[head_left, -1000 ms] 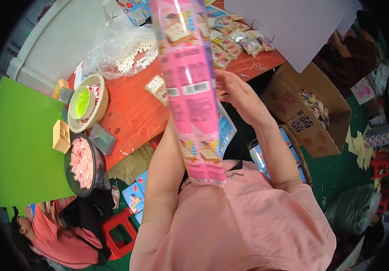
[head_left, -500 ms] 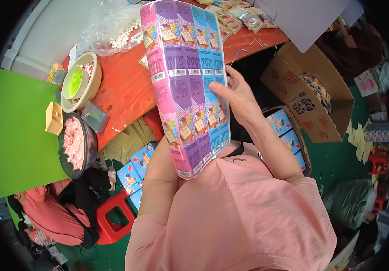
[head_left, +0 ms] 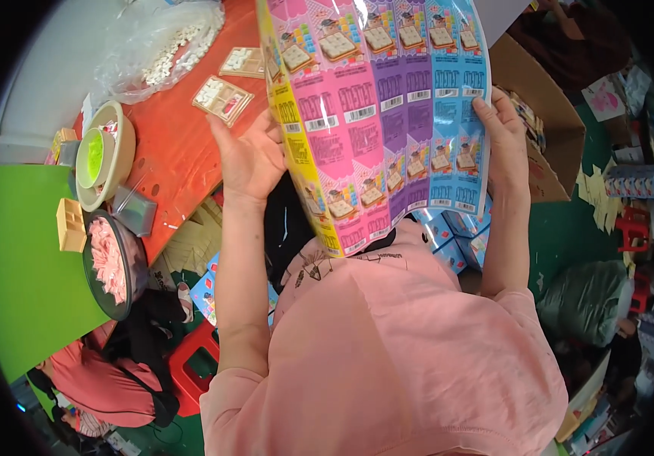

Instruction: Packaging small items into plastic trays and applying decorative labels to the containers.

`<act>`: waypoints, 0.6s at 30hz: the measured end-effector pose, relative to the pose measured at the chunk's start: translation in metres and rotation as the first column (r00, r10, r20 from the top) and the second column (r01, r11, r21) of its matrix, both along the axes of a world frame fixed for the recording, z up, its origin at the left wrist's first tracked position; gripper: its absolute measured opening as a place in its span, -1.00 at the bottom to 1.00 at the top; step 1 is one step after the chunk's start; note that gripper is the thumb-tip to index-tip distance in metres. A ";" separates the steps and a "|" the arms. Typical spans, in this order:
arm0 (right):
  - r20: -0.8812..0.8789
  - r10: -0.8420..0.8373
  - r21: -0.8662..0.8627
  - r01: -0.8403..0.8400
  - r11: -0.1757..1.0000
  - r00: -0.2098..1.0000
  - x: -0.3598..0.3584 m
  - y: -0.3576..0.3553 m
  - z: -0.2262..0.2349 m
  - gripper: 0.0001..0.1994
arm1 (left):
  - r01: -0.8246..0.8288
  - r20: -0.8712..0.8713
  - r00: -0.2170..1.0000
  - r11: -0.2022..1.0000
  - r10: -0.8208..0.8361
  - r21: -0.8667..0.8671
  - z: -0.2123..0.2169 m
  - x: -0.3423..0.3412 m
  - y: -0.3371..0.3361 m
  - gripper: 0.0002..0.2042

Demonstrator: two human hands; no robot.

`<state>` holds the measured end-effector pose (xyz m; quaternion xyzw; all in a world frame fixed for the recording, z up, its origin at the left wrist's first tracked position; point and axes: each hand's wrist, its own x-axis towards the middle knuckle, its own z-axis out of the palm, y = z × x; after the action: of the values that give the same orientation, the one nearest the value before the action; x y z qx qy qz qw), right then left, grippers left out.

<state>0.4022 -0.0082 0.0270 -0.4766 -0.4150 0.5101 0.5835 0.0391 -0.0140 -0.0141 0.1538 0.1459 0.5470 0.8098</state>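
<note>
A large glossy sheet of printed labels (head_left: 399, 114), with columns in yellow, pink, purple and blue, hangs upright and slightly curved before my chest. My right hand (head_left: 503, 129) grips its right edge, thumb on the printed face and fingers behind. At the left edge is my left hand (head_left: 252, 156), palm up with the thumb stretched away; its fingertips are beside or partly behind the sheet, and no firm hold shows. Beyond it on the red table lie two small compartment trays, the nearer one (head_left: 223, 99) and the farther one (head_left: 242, 62), with small white pieces inside.
A clear bag of white pieces (head_left: 171, 57), a beige basin (head_left: 123, 152) with a green-filled bowl, and a black bowl of pink pieces (head_left: 110, 258) stand at left. An open carton (head_left: 547, 83) is at right. Blue boxes (head_left: 448, 243) sit below the sheet. A person (head_left: 107, 387) sits lower left.
The sheet has moved right and spread wider, showing more pink and a yellow column. My left hand has come into view at its left edge. The right hand has shifted right, still gripping.
</note>
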 end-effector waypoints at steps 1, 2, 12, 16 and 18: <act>0.002 -0.009 -0.011 0.009 1.000 1.000 0.001 -0.003 0.001 -0.68 | -0.032 -0.032 0.999 0.999 0.031 -0.019 0.019 0.007 -0.009 -0.26; 0.033 -0.011 0.042 0.010 0.999 0.999 0.001 -0.005 0.004 -0.59 | -0.029 -0.028 0.999 0.999 0.028 -0.029 0.020 0.009 -0.010 -0.26; 0.090 -0.065 -0.026 0.067 0.997 0.994 0.049 -0.030 -0.008 -0.53 | -0.301 -0.634 0.576 0.855 0.515 0.422 0.041 0.038 -0.017 -0.43; 0.131 0.107 -0.104 -0.093 0.990 0.986 0.063 -0.049 -0.003 -0.49 | -0.050 -0.788 0.464 0.900 0.404 0.432 0.038 0.034 -0.022 -0.58; 0.244 0.104 -0.091 -0.084 0.992 0.964 0.066 -0.057 0.001 -0.48 | -0.012 -0.805 0.432 0.895 0.407 0.446 0.044 0.044 -0.026 -0.59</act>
<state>0.4685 -0.0651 0.0281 -0.5394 -0.4863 0.4895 0.4826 0.0827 -0.0404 0.0299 0.5456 0.4547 0.5021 0.4935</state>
